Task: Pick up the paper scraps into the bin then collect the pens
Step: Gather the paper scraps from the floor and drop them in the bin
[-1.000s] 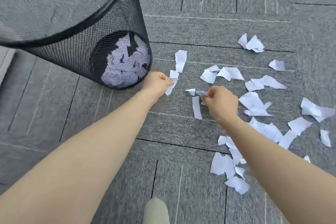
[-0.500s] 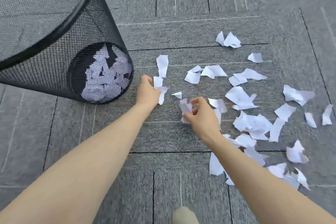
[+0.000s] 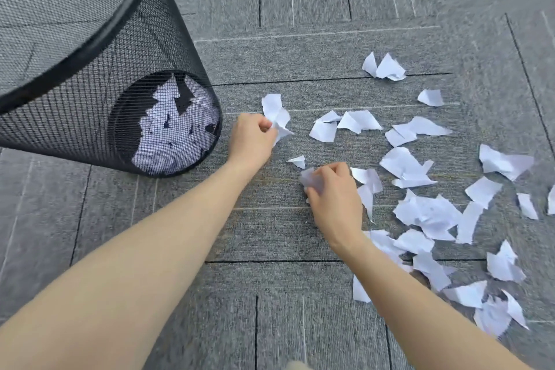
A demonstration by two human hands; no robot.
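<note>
A black mesh bin (image 3: 90, 48) stands at the upper left, with white paper pieces showing through its mesh at the bottom. Several torn white paper scraps (image 3: 426, 213) lie scattered over the grey carpet to the right. My left hand (image 3: 250, 141) is just right of the bin's base, closed on a bunch of scraps (image 3: 277, 117). My right hand (image 3: 333, 192) is lower and to the right, closed on crumpled scraps (image 3: 310, 179). A small scrap (image 3: 297, 161) lies between my two hands. No pens are in view.
Grey carpet tiles (image 3: 270, 309) with dark seams cover the whole floor. A pale blurred shape (image 3: 295, 365) pokes in at the bottom edge.
The view has shifted left, so the bin and scraps sit further right in frame. My left hand has gathered more scraps near the bin. My right hand took up a strip and drew it in.
</note>
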